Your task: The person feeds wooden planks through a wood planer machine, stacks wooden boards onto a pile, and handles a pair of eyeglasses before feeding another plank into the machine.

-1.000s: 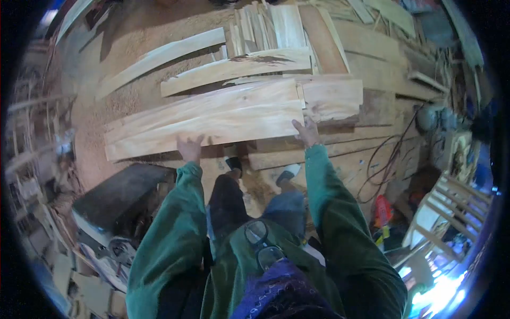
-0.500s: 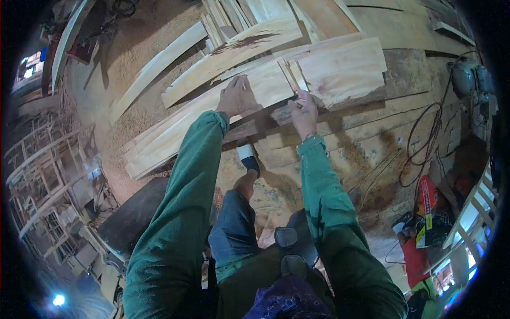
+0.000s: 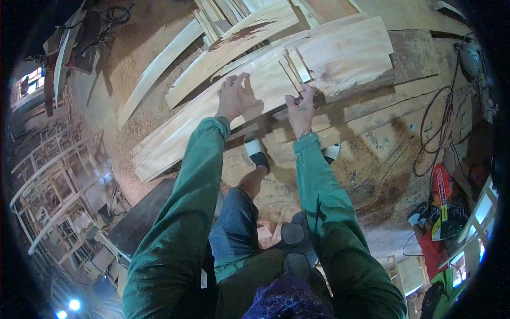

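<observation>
A long pale wooden board (image 3: 348, 57) lies slanted before me over a darker plank. My left hand (image 3: 232, 100) is at the board, fingers apart and slightly curled, holding nothing. To its right, the fingers of my right hand (image 3: 301, 110) are closed at the board's near edge, on the lower end of a thin wooden strip (image 3: 288, 73). A shorter, wider wooden piece (image 3: 298, 65) lies on the board beside that strip. The exact fingertip contact is too small to make out.
A curved board with a dark stain (image 3: 234, 50) and another curved board (image 3: 159, 72) lie beyond. Sawdust covers the floor. A cable (image 3: 423, 135) coils at right, near a red bag (image 3: 441, 186). Wooden frames (image 3: 58, 186) stand at left.
My left hand's fingers have lifted and spread. My right hand has turned slightly, and the strip and wider piece now stand farther apart at an angle. The view has shifted a little.
</observation>
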Demonstrator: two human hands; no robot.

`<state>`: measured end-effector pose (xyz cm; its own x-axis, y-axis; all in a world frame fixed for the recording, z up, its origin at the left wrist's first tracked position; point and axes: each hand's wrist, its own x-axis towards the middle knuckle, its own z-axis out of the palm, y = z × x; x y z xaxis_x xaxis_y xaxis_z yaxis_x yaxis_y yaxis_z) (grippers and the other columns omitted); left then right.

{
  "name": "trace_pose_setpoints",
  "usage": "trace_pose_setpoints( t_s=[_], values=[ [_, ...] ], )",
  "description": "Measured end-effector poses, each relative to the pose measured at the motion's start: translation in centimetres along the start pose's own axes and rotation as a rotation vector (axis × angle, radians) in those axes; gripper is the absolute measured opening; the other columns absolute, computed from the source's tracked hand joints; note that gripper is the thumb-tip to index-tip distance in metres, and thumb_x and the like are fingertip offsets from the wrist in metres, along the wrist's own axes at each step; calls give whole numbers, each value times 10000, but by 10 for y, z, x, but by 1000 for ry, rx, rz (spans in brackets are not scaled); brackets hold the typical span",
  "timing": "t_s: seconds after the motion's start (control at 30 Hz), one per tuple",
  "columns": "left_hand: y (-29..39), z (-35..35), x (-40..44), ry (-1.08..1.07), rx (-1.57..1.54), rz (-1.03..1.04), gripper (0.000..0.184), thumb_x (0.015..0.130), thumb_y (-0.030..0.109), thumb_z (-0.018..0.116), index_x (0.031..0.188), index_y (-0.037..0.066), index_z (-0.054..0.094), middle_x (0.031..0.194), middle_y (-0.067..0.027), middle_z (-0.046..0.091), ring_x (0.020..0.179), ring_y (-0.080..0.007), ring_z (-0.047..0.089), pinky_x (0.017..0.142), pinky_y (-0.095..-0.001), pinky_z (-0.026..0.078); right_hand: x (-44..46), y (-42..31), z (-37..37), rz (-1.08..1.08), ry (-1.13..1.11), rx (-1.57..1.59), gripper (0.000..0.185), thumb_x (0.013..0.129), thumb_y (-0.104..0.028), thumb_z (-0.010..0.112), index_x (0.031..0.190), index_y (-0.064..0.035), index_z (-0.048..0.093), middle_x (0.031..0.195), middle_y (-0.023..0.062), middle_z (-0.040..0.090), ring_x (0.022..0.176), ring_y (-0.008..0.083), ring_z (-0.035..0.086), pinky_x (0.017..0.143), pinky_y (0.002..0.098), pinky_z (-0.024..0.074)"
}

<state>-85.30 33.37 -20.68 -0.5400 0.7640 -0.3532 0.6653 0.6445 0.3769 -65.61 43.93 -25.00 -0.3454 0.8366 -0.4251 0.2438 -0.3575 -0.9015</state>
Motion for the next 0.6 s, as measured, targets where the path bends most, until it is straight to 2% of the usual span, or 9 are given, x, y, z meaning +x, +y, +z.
trace_pose_setpoints(
  t_s=[0.07,0.1,0.17,0.27,0.4,0.47,0.5,0.6],
  values=[
    [-1,1,-6,-6,-25,2,956,538,553,922,1351,241,527,1292,-138,505,1260,-352,464,1016,-578,379,-17,-14,3,130,91,120,606,852,-2,688,1387,-61,409,1305,242,518,1071,278,580,911,360,519],
    [-4,1,-7,-26,-57,5,936,545,542,923,1342,242,535,1280,-130,508,1253,-338,466,1017,-577,376,-12,9,1,144,64,224,614,859,-11,708,1380,-69,389,1345,181,444,1142,266,532,890,384,519],
    [-9,4,-6,-45,-47,41,921,564,526,922,1344,219,540,1271,-111,508,1212,-312,488,1033,-553,394,-12,13,-5,181,30,221,588,864,-2,693,1368,-67,398,1253,204,506,1073,255,559,828,354,558],
    [-12,14,2,75,-123,81,958,580,526,919,1380,182,520,1326,-123,503,1207,-328,510,1064,-502,412,-12,4,-4,205,13,307,596,871,9,675,1388,-72,390,1188,204,543,1021,231,579,757,323,589],
    [-11,11,25,105,-139,145,1029,608,573,893,1427,104,483,1387,-160,492,1213,-326,528,1079,-442,427,-5,-38,10,178,13,350,697,873,28,662,1473,-76,323,1142,189,559,988,213,588,719,300,599],
    [-4,8,38,115,-95,147,1050,624,596,877,1439,74,471,1382,-176,509,1214,-313,539,1069,-433,436,6,-36,13,186,7,157,752,878,-37,666,1529,-93,293,1173,240,574,998,292,615,792,377,583],
    [4,-2,42,-7,-125,105,1066,635,619,860,1438,42,462,1320,-166,559,1184,-300,564,1045,-418,449,11,-32,14,157,11,19,749,879,-61,666,1531,-96,300,1193,255,575,998,321,623,817,399,571],
    [10,-5,51,-153,-184,-55,1020,633,593,868,1408,49,487,1269,-142,595,1171,-295,580,1035,-428,445,12,-22,16,124,23,-248,719,878,-118,661,1522,-96,343,1218,277,596,1005,387,635,877,450,526]
  ],
)
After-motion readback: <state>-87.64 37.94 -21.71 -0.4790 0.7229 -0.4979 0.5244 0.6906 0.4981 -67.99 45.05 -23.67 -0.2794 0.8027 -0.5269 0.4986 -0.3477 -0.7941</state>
